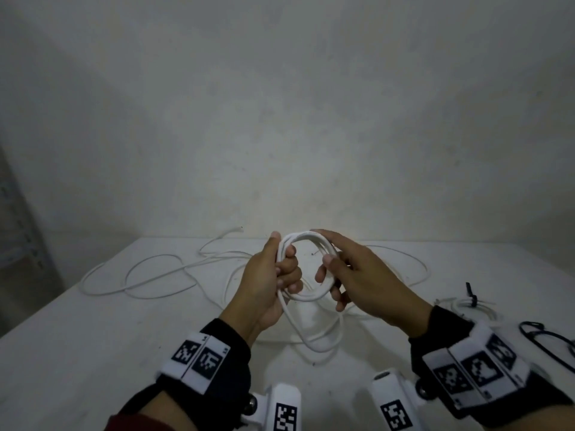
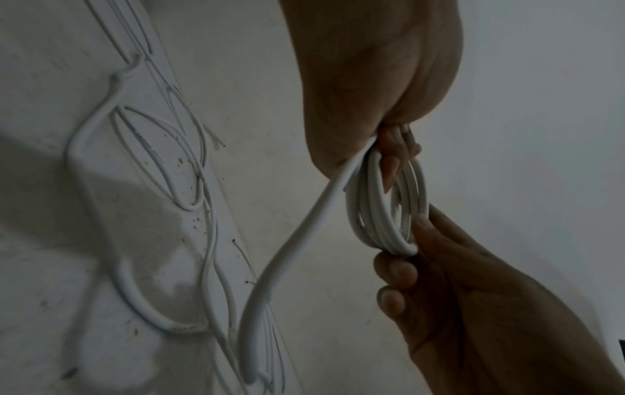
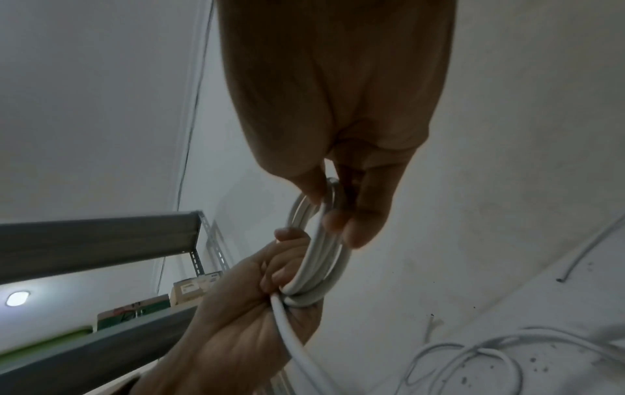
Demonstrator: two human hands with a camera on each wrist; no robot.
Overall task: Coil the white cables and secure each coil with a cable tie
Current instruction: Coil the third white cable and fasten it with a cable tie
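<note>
Dim, grainy views; ceiling lamp glows; soft shadows on table; wide-angle edge warping.

A black wrist wrap is worn behind the left hand, and another behind the right hand. Each is banded with white blocks printed with black square codes. White camera mounts are fixed beneath.

Storeroom: metal shelving, cardboard boxes.
</note>
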